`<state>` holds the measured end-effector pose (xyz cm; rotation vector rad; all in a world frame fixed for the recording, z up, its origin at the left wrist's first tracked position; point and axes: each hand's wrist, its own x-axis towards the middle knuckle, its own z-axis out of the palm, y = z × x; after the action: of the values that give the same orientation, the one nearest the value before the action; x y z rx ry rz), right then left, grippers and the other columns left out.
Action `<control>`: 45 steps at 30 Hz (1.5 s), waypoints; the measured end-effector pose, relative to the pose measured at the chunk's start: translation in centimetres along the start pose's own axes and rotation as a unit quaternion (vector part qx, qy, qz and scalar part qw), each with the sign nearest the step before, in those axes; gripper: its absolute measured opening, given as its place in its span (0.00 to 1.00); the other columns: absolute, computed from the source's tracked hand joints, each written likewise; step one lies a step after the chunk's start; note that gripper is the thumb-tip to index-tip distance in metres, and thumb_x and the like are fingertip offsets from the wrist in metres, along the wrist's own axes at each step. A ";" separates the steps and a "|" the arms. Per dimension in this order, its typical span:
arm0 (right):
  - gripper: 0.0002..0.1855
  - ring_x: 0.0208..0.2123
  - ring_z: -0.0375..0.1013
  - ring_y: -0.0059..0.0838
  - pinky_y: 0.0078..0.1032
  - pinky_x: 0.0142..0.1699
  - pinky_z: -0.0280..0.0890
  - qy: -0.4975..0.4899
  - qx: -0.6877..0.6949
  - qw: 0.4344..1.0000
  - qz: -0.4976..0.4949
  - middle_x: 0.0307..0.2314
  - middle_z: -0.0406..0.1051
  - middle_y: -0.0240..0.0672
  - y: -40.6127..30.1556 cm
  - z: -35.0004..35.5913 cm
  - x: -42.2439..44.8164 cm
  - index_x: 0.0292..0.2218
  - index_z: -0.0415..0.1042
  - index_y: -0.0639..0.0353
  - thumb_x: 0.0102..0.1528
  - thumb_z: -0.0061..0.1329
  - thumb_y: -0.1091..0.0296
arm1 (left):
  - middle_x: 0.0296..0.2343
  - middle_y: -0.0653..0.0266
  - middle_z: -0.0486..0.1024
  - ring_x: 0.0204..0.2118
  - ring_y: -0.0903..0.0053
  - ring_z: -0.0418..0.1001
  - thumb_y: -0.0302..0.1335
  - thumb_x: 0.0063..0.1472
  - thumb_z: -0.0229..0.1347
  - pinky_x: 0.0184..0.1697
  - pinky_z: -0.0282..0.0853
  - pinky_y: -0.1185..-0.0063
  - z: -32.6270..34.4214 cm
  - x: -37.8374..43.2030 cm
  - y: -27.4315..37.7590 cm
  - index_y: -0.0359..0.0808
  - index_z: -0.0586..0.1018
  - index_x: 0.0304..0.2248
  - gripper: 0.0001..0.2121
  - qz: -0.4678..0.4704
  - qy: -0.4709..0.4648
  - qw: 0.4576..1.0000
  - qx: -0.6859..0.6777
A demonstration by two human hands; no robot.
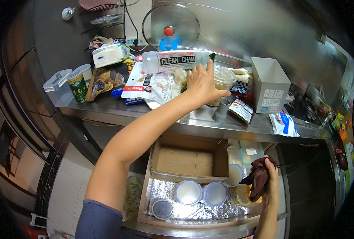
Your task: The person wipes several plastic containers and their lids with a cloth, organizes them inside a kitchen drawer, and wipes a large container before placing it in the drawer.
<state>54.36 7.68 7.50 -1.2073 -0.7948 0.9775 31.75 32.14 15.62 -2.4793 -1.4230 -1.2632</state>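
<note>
My left hand (pixel 205 82) reaches over the stainless steel counter (pixel 108 115), its fingers spread beside a clear plastic tub (pixel 224 77). Behind its fingertips a translucent plastic bottle (pixel 177 61) lies on its side on top of food packets. A grey plastic cup (pixel 221 110) stands below the hand near the counter's front edge. Lower right, my right hand (pixel 269 179) grips a crumpled dark brown cloth (pixel 260 177) above the open drawer. Under the cloth, a jar with an orange rim is partly hidden.
The pulled-out drawer holds a cardboard box (pixel 192 161), several lidded round containers (pixel 188 193) and a foil lining (pixel 194 212). On the counter are a white carton (pixel 269 86), a green cup (pixel 76 86), a clear container (pixel 58 89) and a tissue pack (pixel 111 55). A glass lid (pixel 171 21) leans behind.
</note>
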 end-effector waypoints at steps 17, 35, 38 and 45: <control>0.17 0.30 0.71 0.28 0.24 0.36 0.67 0.002 0.066 0.998 -0.013 0.28 0.71 0.36 -0.6 -0.4 0.0 0.39 0.67 0.59 0.55 0.49 0.56 | 0.45 0.44 0.70 0.47 0.61 0.72 0.49 0.34 0.68 0.52 0.68 0.68 3.1 1.9 0.0 0.27 0.63 0.53 0.50 -0.014 0.102 0.995 0.001; 0.26 0.37 0.72 0.34 0.29 0.46 0.68 -0.027 0.314 0.949 0.004 0.35 0.72 0.42 -1.3 -2.5 1.3 0.43 0.67 0.66 0.60 0.38 0.48 | 0.51 0.53 0.62 0.55 0.63 0.62 0.38 0.29 0.73 0.57 0.59 0.70 -3.1 -11.7 6.4 0.35 0.61 0.55 0.51 0.241 0.070 0.896 -0.365; 0.29 0.43 0.73 0.35 0.32 0.50 0.68 -0.016 0.291 0.955 0.048 0.42 0.71 0.43 -1.1 0.7 -0.2 0.47 0.67 0.62 0.57 0.42 0.44 | 0.51 0.47 0.60 0.55 0.58 0.61 0.36 0.28 0.73 0.57 0.58 0.69 -1.1 -15.8 6.5 0.35 0.64 0.54 0.49 0.242 -0.004 0.889 -0.389; 0.21 0.40 0.72 0.23 0.22 0.45 0.68 0.014 0.202 0.976 0.076 0.38 0.72 0.36 2.4 3.2 -1.9 0.46 0.67 0.62 0.59 0.45 0.54 | 0.53 0.44 0.56 0.57 0.57 0.58 0.33 0.30 0.74 0.58 0.57 0.68 3.0 -19.4 7.4 0.39 0.52 0.57 0.55 0.238 -0.031 0.843 -0.481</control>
<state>50.30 7.30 5.83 -0.9326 -0.4547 1.1783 34.01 15.05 3.69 -3.0998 -0.0048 -2.0826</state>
